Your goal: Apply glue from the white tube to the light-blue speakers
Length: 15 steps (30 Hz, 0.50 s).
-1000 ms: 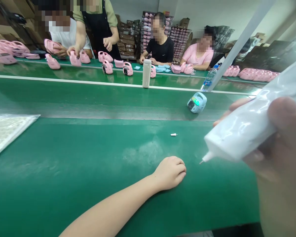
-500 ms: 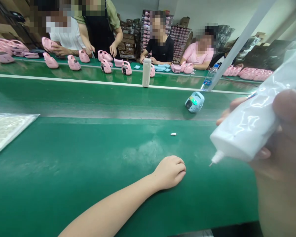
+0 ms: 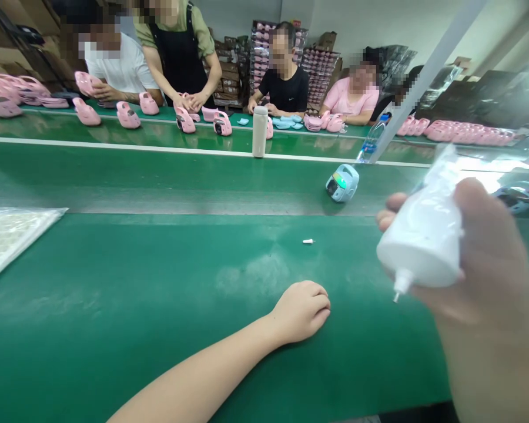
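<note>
My right hand (image 3: 489,252) is wrapped round a white squeeze tube (image 3: 423,241) with a narrow nozzle and a thin metal tip. It is held above the table at the right, its tip slanting down and its crimped end up. My left hand (image 3: 302,311) rests on the green tabletop (image 3: 114,335), fingers curled closed; nothing shows in it, though its palm is hidden. Beyond the left hand lies a small white pointed cap (image 3: 307,241). Farther back stands a light blue handled device (image 3: 342,183) with a green glow on its front.
A plastic-wrapped flat pack (image 3: 13,238) lies at the left. A beige bottle (image 3: 260,132), a water bottle (image 3: 372,141) and a slanting pole (image 3: 427,82) stand along the far side. Several people sit or stand there among pink device shells (image 3: 127,115). Blue parts (image 3: 522,197) lie at far right.
My right hand has moved slightly, lowering the squeeze tube's crimped end and turning its nozzle more steeply down. My left hand stays in place. Across the table, a person's hands have come onto a pink shell.
</note>
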Available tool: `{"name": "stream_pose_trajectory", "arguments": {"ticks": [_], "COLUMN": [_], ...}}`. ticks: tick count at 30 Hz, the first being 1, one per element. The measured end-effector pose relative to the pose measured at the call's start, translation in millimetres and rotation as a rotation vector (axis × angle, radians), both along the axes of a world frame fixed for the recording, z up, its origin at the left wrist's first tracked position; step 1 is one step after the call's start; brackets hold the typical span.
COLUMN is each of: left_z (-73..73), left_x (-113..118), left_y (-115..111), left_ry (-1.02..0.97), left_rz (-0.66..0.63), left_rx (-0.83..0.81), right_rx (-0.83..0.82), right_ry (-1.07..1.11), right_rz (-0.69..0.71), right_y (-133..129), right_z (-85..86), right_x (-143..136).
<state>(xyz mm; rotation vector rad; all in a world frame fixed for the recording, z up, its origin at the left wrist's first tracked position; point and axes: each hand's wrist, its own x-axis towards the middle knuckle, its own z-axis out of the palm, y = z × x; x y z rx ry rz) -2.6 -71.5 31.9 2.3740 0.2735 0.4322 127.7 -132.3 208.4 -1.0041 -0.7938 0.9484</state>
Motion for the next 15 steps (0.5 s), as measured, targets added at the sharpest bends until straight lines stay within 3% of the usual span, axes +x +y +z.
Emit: {"name": "stream_pose_trajectory", "arguments": {"ticks": [4,7,11,15], "left_z": [7.2,17.4,35.3,49.2], "left_x": [-3,-6,0,42], "left_y": [2,6,25,76], "left_ry": [-0.017,-0.023,0.001,-0.003], "left_rz": [0.063,0.181,0.306,0.310], "left_rx": [-0.146,-0.267,-0.356,-0.365], "right_rx": [-0.064,0.102,0.266,0.430], "right_ry": [1.009,1.492,1.532,1.537], "right_rz": [0.475,0.587,0.589,0.572], "right_y": [-5,-8,-14,-21], "right_z": [-41.2,-81.2,-128.3,-166.1], "right_x": [10,25,52,71]}}
